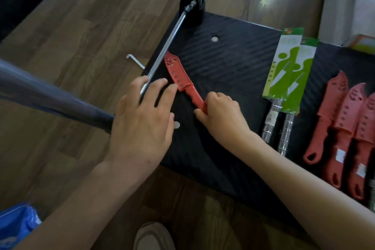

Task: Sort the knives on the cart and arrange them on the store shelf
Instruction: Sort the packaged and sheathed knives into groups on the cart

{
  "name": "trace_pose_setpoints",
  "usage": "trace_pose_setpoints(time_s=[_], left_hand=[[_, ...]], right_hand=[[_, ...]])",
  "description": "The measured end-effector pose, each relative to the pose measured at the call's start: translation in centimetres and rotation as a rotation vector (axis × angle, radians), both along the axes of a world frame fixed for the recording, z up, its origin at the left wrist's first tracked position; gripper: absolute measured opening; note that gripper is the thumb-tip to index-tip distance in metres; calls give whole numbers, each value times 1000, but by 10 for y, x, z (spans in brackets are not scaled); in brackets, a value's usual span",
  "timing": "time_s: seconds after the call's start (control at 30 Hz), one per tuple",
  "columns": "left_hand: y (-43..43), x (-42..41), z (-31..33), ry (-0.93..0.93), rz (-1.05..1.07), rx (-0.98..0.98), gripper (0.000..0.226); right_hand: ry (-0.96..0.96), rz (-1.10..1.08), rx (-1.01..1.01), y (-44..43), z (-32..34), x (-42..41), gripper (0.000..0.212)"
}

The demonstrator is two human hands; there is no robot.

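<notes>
Though a bit blurry, easy to make out the black cart [233, 50]. Toward its right edge: three red sheathed knives [341, 128] side by side, then two green-packed knives [284, 71]. Left grip [142, 119] released, pressing the lone red knife [174, 71] flat near the cart's left edge; right grip [221, 111] grasping its handle.

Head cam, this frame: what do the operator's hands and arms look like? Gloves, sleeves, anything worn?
Two bare hands, left hand and right hand, no gloves. Left forearm and right forearm uncovered to the frame edge; no sleeve shows. No watch, ring or band visible. Only worn item in view: a light shoe at the bottom edge.
</notes>
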State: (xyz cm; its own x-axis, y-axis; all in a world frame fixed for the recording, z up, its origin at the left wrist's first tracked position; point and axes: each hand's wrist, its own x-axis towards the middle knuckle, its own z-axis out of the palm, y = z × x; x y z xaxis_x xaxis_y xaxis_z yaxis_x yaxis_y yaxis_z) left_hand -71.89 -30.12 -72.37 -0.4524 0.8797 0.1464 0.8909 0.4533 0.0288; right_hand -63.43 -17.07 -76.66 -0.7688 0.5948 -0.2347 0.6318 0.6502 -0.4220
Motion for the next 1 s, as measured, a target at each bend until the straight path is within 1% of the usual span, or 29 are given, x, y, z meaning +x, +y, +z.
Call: trace_pose_setpoints(time_s=[0.17,0.33,0.43,0.6,0.7,0.83,1.0], left_hand=[[26,24,-5,-27,-60,-36,49],[57,56,-3,-55,-154,-13,49],[74,77,-4,-73,-212,3,49],[94,108,-4,-118,-294,50,46],[98,120,-7,-118,-325,67,44],[99,127,-14,-125,-328,67,52],[106,136,-16,-148,-330,94,54]], right_hand=[[11,-107,69,22,9,43,33],[-27,-207,148,43,20,98,37],[12,-286,167,51,29,131,36],[96,-410,165,57,37,181,30],[90,-476,144,60,36,205,32],[59,-522,131,59,29,230,31],[-3,-540,77,52,19,242,28]])
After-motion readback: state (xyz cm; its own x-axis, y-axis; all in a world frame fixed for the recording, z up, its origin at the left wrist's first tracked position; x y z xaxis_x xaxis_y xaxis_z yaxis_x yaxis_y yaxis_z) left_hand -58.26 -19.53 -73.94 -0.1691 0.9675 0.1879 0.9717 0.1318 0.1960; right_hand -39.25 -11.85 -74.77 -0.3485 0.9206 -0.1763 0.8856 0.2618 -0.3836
